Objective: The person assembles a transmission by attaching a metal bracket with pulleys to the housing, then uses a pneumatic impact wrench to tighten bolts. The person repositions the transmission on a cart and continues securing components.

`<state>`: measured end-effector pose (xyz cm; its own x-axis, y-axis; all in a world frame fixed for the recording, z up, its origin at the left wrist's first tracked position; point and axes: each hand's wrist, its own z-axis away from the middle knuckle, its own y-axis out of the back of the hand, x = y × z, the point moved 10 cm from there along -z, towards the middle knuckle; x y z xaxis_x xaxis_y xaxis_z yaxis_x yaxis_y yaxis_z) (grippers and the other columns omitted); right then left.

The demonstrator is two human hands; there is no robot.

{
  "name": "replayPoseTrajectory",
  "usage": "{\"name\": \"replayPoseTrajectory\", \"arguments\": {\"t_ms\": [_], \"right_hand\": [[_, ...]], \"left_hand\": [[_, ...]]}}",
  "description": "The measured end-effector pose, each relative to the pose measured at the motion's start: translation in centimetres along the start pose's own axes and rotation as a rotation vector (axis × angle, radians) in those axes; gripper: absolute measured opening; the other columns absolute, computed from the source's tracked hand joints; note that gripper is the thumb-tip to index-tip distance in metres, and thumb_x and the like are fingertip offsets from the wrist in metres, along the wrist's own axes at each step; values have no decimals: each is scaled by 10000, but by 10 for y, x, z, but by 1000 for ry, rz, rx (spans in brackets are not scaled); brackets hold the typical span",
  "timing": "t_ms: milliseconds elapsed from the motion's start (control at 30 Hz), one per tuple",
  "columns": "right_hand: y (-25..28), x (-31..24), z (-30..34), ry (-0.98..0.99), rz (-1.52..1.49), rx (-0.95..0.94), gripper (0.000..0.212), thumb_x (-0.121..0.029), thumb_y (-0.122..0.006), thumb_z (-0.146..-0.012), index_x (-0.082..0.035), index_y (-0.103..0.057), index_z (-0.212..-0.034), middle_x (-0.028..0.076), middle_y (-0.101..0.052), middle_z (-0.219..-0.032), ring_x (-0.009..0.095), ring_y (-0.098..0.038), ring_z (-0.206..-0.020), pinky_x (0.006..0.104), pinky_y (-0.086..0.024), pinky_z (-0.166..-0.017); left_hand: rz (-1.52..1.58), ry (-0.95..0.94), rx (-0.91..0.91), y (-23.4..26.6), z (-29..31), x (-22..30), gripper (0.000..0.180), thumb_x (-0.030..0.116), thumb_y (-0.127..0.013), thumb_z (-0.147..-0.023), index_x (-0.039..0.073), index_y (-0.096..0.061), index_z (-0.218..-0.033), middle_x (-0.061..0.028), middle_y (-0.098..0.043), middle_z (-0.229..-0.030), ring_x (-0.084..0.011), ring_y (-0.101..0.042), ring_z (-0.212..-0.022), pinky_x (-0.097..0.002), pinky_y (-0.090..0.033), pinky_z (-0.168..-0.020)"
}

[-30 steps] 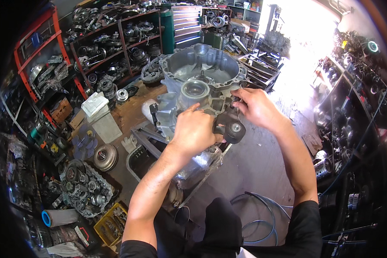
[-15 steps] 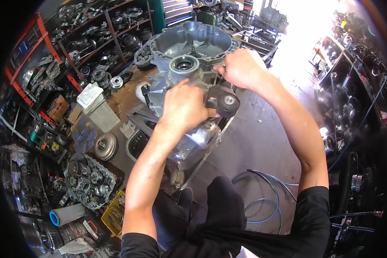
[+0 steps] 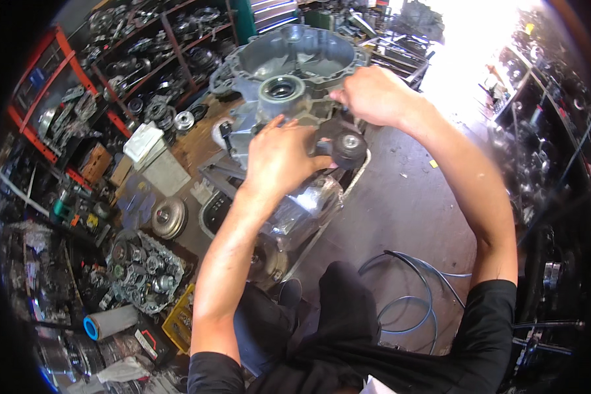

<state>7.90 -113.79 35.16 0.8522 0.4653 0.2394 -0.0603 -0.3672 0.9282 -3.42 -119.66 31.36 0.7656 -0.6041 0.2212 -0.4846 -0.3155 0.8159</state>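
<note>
A grey cast-metal transmission housing (image 3: 246,88) stands in front of me, its wide bell opening at the far side and a round bearing bore (image 3: 282,90) nearer me. My left hand (image 3: 277,157) lies against its near side, fingertips on the casting. The thumb of that hand hooks under a dark bracket with a round black rubber mount (image 3: 349,148), which it grips. Beyond the mount, at the right side of the housing, my right hand (image 3: 379,98) is closed with its thumb pointing left. Whatever its curled fingers hold is hidden behind the hand.
Loose hoses (image 3: 410,299) coil on the floor at right. On the left are an opened gear assembly (image 3: 144,269), a round metal converter (image 3: 169,217), a yellow crate (image 3: 179,320), and a whitish plastic container (image 3: 166,176). Part-laden shelves (image 3: 177,46) line the back left.
My view has shifted slightly, and the housing sits a little higher in it. Both hands stay at nearly the same spots on the housing; the right forearm has swung a little outward.
</note>
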Motion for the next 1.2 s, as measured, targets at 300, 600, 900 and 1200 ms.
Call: {"name": "replayPoseTrajectory", "arguments": {"t_ms": [300,600,900,1200], "right_hand": [[-1,1,1,-173,5,-188,470,-444,-652,-935,14,-743,-888,213,-726,-923,375,-710,-917,461,-570,-829],[0,5,-9,-295,59,-205,439,-395,-595,-960,12,-750,-903,200,-733,-913,358,-717,-913,456,-573,-824],[0,-5,-2,-112,51,-166,365,-304,-617,-938,22,-732,-824,231,-712,-869,396,-700,-860,463,-569,-796],[-10,20,-9,-314,24,-102,589,-520,-588,-935,30,-724,-774,234,-699,-770,394,-711,-782,474,-582,-735]], "left_hand": [[28,40,133,-10,19,-12,587,335,-859,-685,5,-695,-1142,-152,-681,-1242,-301,-567,-1292,-450,-328,-1185],[-17,19,286,-3,29,-9,654,347,-874,-668,-9,-663,-1175,-204,-640,-1288,-351,-520,-1331,-459,-348,-1170],[21,33,444,7,52,-6,675,324,-870,-716,-39,-608,-1222,-213,-599,-1341,-364,-515,-1336,-458,-397,-1121],[704,509,578,-13,125,-59,173,74,-728,-915,-16,-645,-1037,-62,-635,-890,-121,-588,-676,-286,-531,-697]]}}
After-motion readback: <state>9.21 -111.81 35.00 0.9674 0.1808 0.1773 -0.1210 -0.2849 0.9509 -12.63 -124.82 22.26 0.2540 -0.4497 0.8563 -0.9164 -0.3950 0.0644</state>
